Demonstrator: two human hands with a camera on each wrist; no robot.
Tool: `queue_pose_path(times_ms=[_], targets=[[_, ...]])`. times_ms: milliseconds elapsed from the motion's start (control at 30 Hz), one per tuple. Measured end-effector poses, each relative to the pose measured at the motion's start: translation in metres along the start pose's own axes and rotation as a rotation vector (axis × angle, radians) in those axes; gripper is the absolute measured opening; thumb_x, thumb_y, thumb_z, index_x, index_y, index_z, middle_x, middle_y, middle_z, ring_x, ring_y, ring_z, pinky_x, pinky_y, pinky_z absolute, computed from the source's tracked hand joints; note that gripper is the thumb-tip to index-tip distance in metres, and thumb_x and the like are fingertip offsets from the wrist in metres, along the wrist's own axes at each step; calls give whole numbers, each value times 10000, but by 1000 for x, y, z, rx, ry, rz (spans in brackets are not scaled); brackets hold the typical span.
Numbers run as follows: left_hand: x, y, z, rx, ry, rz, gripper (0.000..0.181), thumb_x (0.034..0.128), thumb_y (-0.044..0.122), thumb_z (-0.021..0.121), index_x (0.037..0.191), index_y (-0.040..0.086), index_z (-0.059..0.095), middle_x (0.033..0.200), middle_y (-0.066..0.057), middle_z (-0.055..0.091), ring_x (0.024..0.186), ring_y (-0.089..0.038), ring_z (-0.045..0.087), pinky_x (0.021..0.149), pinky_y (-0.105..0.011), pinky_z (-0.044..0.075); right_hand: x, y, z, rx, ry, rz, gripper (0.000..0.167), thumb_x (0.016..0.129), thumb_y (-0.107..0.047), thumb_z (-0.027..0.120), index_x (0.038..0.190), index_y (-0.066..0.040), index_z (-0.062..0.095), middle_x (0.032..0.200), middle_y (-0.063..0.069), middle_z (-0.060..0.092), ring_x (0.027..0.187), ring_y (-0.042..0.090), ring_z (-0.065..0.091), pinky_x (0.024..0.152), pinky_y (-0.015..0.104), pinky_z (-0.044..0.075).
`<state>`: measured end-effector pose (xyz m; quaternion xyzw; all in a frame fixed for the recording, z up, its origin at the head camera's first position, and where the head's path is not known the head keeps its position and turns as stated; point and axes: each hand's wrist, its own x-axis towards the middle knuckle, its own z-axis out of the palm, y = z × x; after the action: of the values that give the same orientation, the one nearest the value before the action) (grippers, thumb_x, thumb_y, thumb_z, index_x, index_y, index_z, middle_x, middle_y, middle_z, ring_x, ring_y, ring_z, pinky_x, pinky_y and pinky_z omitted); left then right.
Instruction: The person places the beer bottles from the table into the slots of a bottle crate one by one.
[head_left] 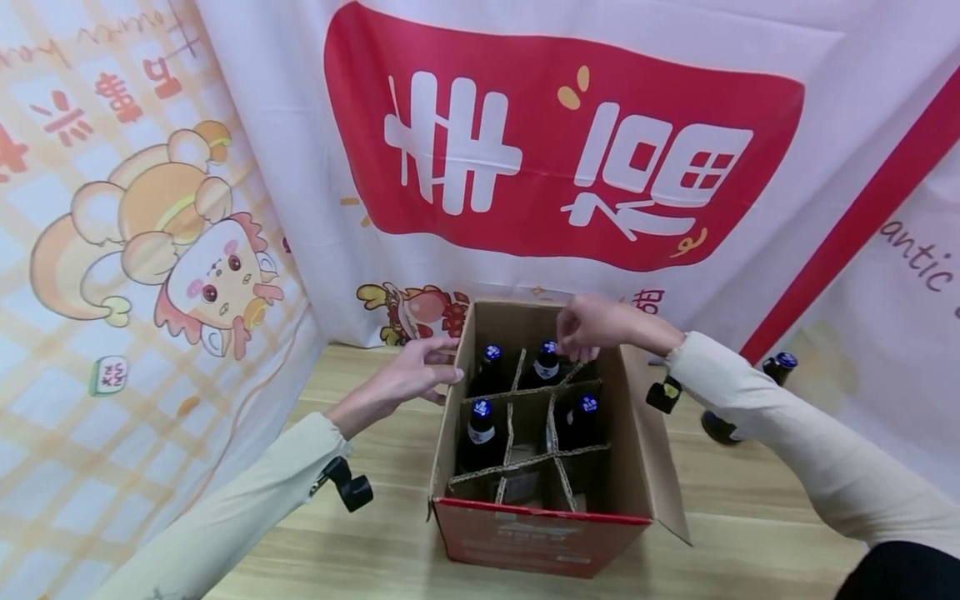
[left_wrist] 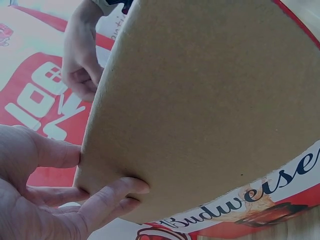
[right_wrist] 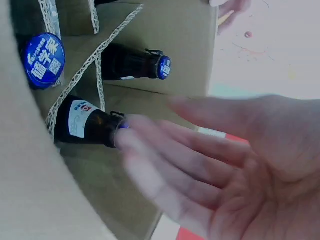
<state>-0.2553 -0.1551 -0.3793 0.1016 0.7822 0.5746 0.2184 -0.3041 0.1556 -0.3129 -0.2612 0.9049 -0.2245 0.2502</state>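
An open cardboard box [head_left: 551, 542] stands on the table, split by cardboard dividers [head_left: 555, 450]. Several dark beer bottles with blue caps [head_left: 482, 427] stand upright in its compartments. My right hand [head_left: 588, 327] hovers above the far right compartment, beside a capped bottle [head_left: 547, 367]. In the right wrist view its fingers [right_wrist: 175, 165] are loosely extended, with nothing held, and overlap that bottle's cap. My left hand [head_left: 408, 371] is at the box's far left side. In the left wrist view its fingertips [left_wrist: 135, 186] press the brown cardboard and the thumb touches the edge.
Right of the box, a dark blue-capped bottle [head_left: 783, 365] is partly hidden behind my right arm. A cardboard flap [head_left: 660, 450] hangs out on the box's right side. Printed cloth [head_left: 562, 150] rises behind the box, and more cloth [head_left: 135, 250] at the left. Wooden table [head_left: 360, 550] lies beneath.
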Motion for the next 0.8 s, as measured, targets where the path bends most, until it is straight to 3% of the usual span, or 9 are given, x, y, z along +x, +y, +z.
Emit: queue_pose_path(times_ms=[100, 233, 467, 700, 800], targets=[[-1, 1, -2, 4, 7, -9, 683, 978, 51, 655, 1590, -23, 360, 1530, -327, 482, 1249, -456, 625, 814, -417, 667, -5, 6, 1, 102, 116, -47, 166, 996, -68, 692, 1094, 64, 707, 891, 159, 772, 755, 311, 766, 699, 377, 673], [-1, 3, -3, 2, -6, -17, 686, 989, 64, 651, 1598, -17, 347, 1539, -325, 474, 1270, -463, 609, 826, -418, 664, -15, 13, 3, 174, 189, -66, 301, 990, -101, 715, 1234, 70, 666, 971, 190, 783, 745, 283, 768, 716, 403, 675], [-2, 2, -2, 7, -10, -6, 687, 993, 78, 652, 1600, -16, 345, 1540, -326, 472, 1264, -466, 614, 834, -427, 663, -33, 29, 3, 214, 335, -100, 245, 977, -79, 726, 1193, 37, 715, 1005, 199, 781, 746, 198, 763, 713, 350, 671], [-4, 2, -2, 23, -5, -5, 691, 990, 87, 658, 1597, -21, 347, 1540, -327, 471, 1252, -458, 624, 869, -482, 654, -56, 55, 6, 242, 559, -116, 288, 988, -94, 717, 1242, 39, 709, 1081, 228, 770, 831, 260, 764, 686, 257, 642], [-4, 2, -3, 22, -2, -7, 691, 990, 89, 660, 1598, -19, 348, 1542, -326, 470, 1252, -454, 625, 859, -469, 657, -67, 66, 7, 256, 607, -104, 321, 1002, -109, 700, 1284, 43, 684, 1118, 243, 758, 840, 160, 762, 704, 210, 629]])
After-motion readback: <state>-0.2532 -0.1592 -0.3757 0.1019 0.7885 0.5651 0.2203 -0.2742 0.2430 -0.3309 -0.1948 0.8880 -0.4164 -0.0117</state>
